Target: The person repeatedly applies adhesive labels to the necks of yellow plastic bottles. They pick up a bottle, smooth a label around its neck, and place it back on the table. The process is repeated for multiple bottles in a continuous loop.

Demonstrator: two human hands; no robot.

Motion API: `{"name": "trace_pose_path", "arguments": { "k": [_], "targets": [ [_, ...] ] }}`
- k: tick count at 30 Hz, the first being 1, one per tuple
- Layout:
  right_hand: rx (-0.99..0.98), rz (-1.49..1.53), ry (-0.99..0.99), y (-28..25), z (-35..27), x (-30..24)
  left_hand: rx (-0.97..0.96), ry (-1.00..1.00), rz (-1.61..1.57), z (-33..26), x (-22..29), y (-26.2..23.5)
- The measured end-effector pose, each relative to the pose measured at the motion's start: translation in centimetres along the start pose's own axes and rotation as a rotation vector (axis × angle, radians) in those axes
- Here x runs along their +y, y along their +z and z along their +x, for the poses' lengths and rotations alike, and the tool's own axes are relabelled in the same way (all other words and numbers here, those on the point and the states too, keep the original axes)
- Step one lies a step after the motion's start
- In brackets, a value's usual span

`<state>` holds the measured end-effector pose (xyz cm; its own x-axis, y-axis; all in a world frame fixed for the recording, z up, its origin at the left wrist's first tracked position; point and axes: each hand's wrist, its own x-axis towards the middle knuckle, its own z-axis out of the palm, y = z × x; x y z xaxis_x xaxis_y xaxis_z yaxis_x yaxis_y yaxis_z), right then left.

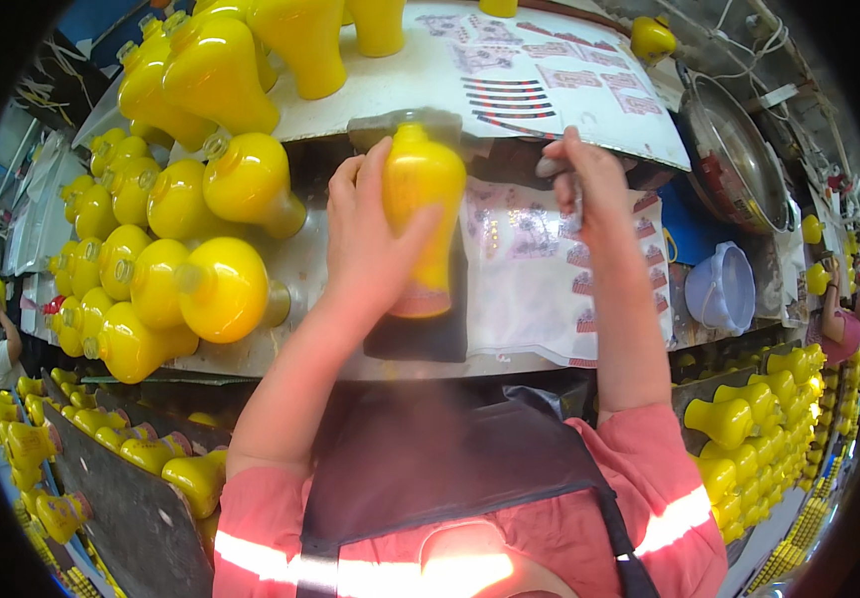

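My left hand (370, 239) is wrapped round a glossy yellow bottle (420, 179) with a narrow neck, its neck pointing away from me over a dark pad (415, 343). A faint reddish band shows near its base. My right hand (597, 184) is closed at the front edge of the white board, to the right of the bottle. A greyish thing (553, 167) sticks out from its fingers; its kind is unclear. Its fingertips are at the end of a dark patterned strip (510, 127), slanting away from several similar strips (505, 97); whether they pinch it I cannot tell.
Several yellow bottles (221, 289) crowd the left side, with larger ones on the white board (400, 75). Printed decal sheets (520, 289) lie right of the pad. A pale bucket (721, 289) and big metal pan (739, 149) stand right. Other people (842, 329) work at the sides.
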<state>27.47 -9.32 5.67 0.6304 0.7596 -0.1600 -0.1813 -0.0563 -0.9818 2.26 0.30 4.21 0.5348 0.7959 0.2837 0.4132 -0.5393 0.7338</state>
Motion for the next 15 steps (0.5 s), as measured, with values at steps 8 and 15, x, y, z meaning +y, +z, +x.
{"name": "trace_pose_path", "arguments": {
  "k": [8, 15],
  "targets": [
    [0.228, 0.342, 0.207, 1.0, 4.7, 5.3, 0.052, 0.065, 0.224, -0.2, 0.8, 0.7],
    [0.269, 0.321, 0.184, 0.5, 3.2, 3.9, 0.187, 0.196, 0.072, -0.2, 0.4, -0.5]
  ]
}}
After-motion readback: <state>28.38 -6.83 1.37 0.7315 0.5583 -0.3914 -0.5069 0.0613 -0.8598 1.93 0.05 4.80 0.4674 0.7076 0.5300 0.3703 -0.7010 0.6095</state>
